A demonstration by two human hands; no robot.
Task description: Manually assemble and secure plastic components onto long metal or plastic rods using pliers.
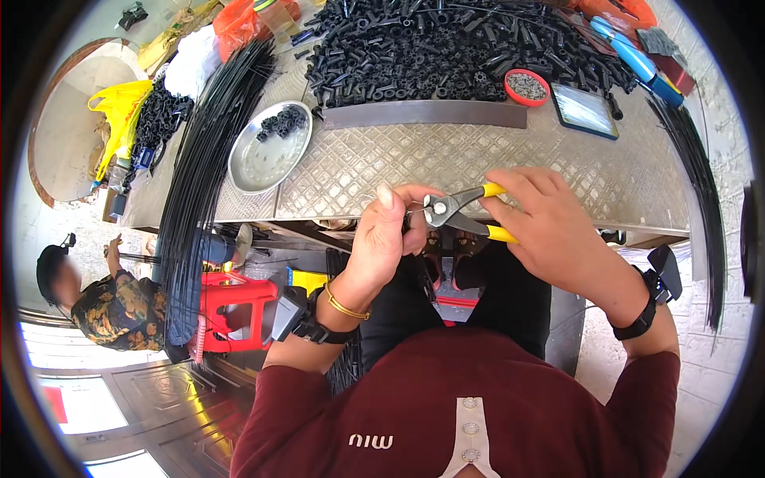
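My right hand (550, 219) holds a pair of end-cutting pincers (456, 204) by its yellow-sleeved handles, which stand apart. The pincers' metal head points left, toward the fingertips of my left hand (373, 243). Those fingers are closed, thumb up, around a small dark piece (413, 213) right beside the jaws. Most of this piece is hidden by the fingers, so its kind cannot be made out. Both hands are over the near edge of the metal-topped table (398, 169), above my lap.
A heap of black plastic parts (398, 56) lies behind a metal strip (426, 115). At left stand a steel dish (259, 163) with black pieces and long black rods (199, 151). A red bowl (527, 88) and dark-rimmed tray (584, 110) sit right. Another person (119, 307) is near a red stool (239, 307).
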